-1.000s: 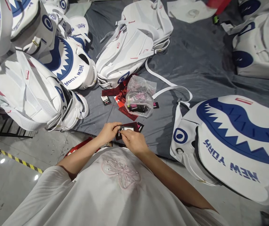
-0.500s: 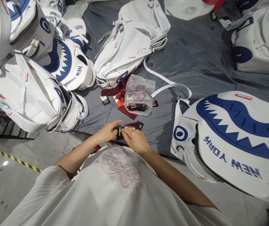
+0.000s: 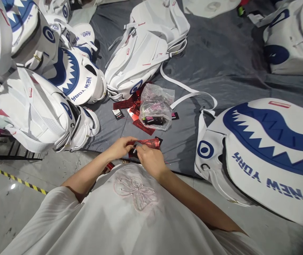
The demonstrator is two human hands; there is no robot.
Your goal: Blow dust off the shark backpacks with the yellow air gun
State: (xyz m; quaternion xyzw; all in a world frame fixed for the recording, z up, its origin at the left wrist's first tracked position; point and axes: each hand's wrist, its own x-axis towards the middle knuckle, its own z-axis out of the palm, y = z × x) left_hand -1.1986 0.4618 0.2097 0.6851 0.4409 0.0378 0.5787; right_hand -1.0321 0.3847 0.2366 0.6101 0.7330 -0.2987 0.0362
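Note:
My left hand (image 3: 119,147) and my right hand (image 3: 149,159) meet close in front of my chest, both pinched on a small stack of hang tags (image 3: 146,143), dark with a shiny red one on top. Just beyond them on the grey cloth (image 3: 220,71) lies a clear plastic bag (image 3: 155,106) of more tags, with loose red and black tags (image 3: 141,124) scattered around it. A white backpack with a blue shark mouth and NEW YORK lettering (image 3: 263,156) lies flat to my right.
Several more white shark backpacks are piled at the left (image 3: 42,106) and one lies face down at the top centre (image 3: 143,53); another sits at the top right (image 3: 292,42). A white strap (image 3: 186,92) runs across the cloth. Grey floor with yellow-black tape (image 3: 16,179) is at the lower left.
The tags in my hands have been turned, so a shiny red one now shows on top instead of the black one with a white label. The view has shifted slightly.

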